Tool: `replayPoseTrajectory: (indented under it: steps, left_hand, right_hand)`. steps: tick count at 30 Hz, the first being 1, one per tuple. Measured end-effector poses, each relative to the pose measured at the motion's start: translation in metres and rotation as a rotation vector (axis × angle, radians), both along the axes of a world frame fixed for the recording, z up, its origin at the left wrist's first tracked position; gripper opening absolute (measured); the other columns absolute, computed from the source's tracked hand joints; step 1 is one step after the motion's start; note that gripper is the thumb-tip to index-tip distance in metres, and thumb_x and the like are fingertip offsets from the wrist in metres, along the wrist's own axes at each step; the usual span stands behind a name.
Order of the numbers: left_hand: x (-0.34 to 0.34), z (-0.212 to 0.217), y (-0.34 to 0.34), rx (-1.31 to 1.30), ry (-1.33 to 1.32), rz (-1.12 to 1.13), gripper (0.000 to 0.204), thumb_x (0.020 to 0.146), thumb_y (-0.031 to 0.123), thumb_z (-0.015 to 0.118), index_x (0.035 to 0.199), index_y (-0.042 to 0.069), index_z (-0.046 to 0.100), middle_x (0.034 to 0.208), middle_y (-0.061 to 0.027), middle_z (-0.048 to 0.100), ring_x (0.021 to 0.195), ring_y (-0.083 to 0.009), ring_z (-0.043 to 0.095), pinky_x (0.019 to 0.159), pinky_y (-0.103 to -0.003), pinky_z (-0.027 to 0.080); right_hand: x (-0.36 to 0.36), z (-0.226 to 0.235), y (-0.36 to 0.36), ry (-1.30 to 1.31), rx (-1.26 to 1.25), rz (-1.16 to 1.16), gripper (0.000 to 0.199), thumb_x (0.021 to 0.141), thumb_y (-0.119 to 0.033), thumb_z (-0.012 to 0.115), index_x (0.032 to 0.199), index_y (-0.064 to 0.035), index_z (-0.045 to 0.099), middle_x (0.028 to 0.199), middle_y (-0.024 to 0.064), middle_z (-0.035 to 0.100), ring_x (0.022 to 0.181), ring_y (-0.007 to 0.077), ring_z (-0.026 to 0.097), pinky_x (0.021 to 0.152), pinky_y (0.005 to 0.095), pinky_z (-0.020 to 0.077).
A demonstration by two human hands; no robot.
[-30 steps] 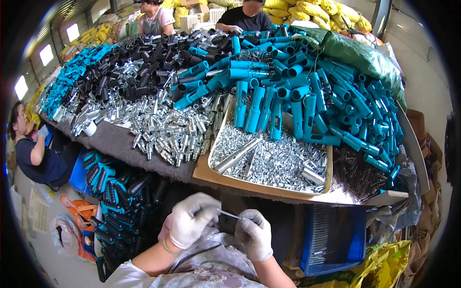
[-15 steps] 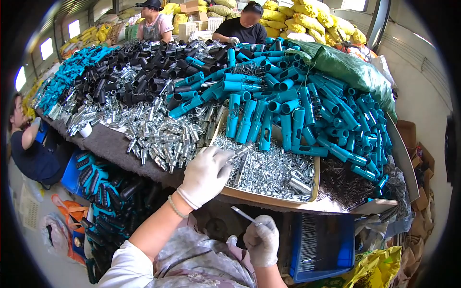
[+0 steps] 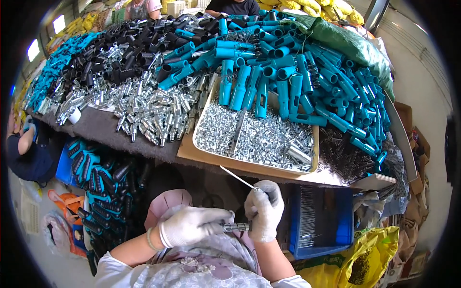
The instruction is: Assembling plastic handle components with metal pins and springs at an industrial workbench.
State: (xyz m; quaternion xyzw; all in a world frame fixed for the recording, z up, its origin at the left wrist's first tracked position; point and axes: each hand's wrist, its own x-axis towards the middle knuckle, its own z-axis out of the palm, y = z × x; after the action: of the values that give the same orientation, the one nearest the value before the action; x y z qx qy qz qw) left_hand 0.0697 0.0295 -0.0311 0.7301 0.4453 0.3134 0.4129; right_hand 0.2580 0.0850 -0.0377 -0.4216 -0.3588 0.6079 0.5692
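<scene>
Above my lap, my left hand (image 3: pixel 189 226) is closed on a silver cylindrical metal part (image 3: pixel 236 227), lying sideways and pointing to the right. Its right end reaches my right hand (image 3: pixel 265 211); whether the fingers there touch it, I cannot tell. My right hand grips a thin metal rod (image 3: pixel 237 177) that slants up and to the left. Both hands wear white gloves. Beyond them, a shallow tray (image 3: pixel 254 166) at the table edge holds small silver pieces and a metal divider strip (image 3: pixel 237 132).
Teal tubes (image 3: pixel 240 89), black tubes (image 3: pixel 129 57) and silver metal parts (image 3: pixel 158 108) heap the table. Dark springs (image 3: pixel 338 161) lie right of the tray. A blue bin (image 3: pixel 321 253) with thin rods stands below right; teal-black handles (image 3: pixel 98 182) below left. Other people sit around the table.
My left hand has come back from over the tray to my lap, bringing the silver cylindrical part next to my right hand. My right hand has risen slightly, still gripping the rod.
</scene>
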Motion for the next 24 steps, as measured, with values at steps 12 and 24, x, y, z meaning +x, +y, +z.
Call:
replayPoseTrajectory:
  steps: [12,24]
  left_hand:
    - [-0.023,-0.038,-0.010,0.200,0.169,0.029,0.028,0.082,0.030,0.074,0.104,0.011,0.072,0.090,-0.0102,0.072,0.075,-0.0288,0.070,0.068,-0.038,0.056]
    - [-0.041,-0.023,-0.016,0.080,0.172,0.095,0.026,0.083,0.020,0.073,0.103,0.005,0.065,0.087,-0.0108,0.069,0.079,-0.0305,0.068,0.071,-0.038,0.054]
  right_hand:
    - [0.041,-0.019,-0.005,-0.153,-0.082,0.195,0.007,0.087,-0.007,0.062,0.091,-0.0009,0.061,0.067,0.0007,0.053,0.050,0.0048,0.041,0.044,0.0220,0.0311]
    - [0.065,0.018,-0.001,-0.686,-0.025,0.505,0.013,0.073,-0.003,0.068,0.085,0.0012,0.067,0.079,0.0038,0.065,0.070,0.0089,0.055,0.066,0.0241,0.0461]
